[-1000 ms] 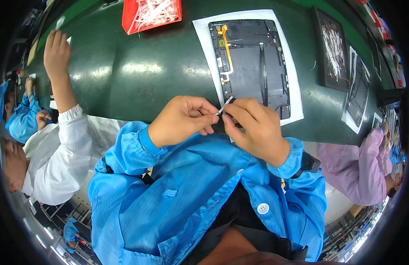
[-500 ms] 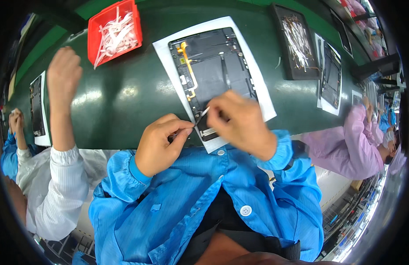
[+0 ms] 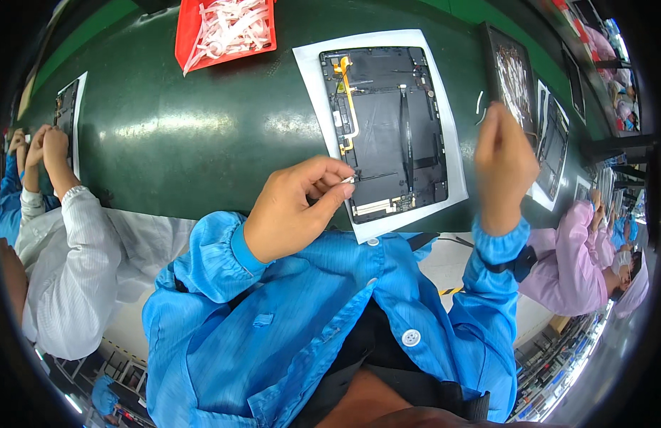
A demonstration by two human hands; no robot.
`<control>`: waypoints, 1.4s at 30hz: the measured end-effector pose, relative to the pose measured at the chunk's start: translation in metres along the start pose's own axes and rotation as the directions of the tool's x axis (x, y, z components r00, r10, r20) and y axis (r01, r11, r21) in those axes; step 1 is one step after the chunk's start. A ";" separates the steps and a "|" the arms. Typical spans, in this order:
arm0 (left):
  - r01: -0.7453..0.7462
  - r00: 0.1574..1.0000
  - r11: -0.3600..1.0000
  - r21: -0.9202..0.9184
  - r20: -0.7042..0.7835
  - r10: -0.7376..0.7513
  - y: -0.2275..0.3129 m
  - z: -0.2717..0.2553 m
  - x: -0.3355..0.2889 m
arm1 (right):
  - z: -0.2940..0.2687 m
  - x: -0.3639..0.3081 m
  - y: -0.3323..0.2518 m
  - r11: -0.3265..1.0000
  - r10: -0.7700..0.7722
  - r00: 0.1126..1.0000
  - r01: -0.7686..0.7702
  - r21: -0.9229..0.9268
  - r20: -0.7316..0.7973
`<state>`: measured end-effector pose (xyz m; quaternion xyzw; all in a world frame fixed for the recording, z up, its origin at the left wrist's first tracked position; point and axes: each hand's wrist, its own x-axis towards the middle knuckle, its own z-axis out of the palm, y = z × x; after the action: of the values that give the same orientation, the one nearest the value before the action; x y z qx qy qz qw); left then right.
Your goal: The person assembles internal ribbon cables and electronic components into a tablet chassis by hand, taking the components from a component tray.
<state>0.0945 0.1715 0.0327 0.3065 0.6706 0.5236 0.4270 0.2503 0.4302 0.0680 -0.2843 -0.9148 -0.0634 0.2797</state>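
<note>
A flat black device housing (image 3: pixel 380 143) with an orange flex cable lies on a white sheet (image 3: pixel 455 171). My left hand (image 3: pixel 291 207) is at the housing's lower left edge, thumb and forefinger closed on a small white piece (image 3: pixel 349 180) whose kind is too small to make out. Off to the right of the sheet, my right hand (image 3: pixel 506 171) is smeared by motion; whether its fingers hold anything cannot be told. Just beyond its fingertips is a thin white strip (image 3: pixel 479 102), with a greyish curved bit beside it.
A dark tray (image 3: pixel 496 53) of thin strips stands at the right, partly behind my right hand. A red bin (image 3: pixel 189 36) of white strips is at the back. More housings lie at both sides. A co-worker's hands (image 3: pixel 51 146) work at the left; someone in pink sits at the right.
My right hand has moved from the housing's lower edge out to the right, beside the dark tray. My left hand still pinches at the housing's edge. The co-worker's raised arm has come down.
</note>
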 end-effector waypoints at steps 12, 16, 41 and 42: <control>-0.015 0.998 0.997 -0.079 0.063 0.020 0.020 -0.002 0.005 | 0.013 -0.012 -0.068 0.519 -0.613 0.790 0.406 0.752 -0.003; -0.418 0.895 0.881 0.222 -0.065 0.442 0.000 0.001 -0.007 | 0.025 -0.008 -0.068 0.592 -0.399 0.907 0.143 0.793 0.135; -0.514 0.819 0.498 0.698 0.226 0.528 -0.014 0.023 -0.007 | 0.046 -0.006 -0.066 0.685 -0.314 0.919 0.045 0.727 0.239; -0.513 0.818 0.494 0.702 0.226 0.529 -0.013 0.023 -0.008 | 0.046 -0.006 -0.066 0.684 -0.314 0.919 0.044 0.728 0.239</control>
<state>0.1185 0.1716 0.0204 0.6338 0.7021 0.3141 0.0813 0.1960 0.3849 0.0292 -0.0688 -0.9258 0.3167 0.1948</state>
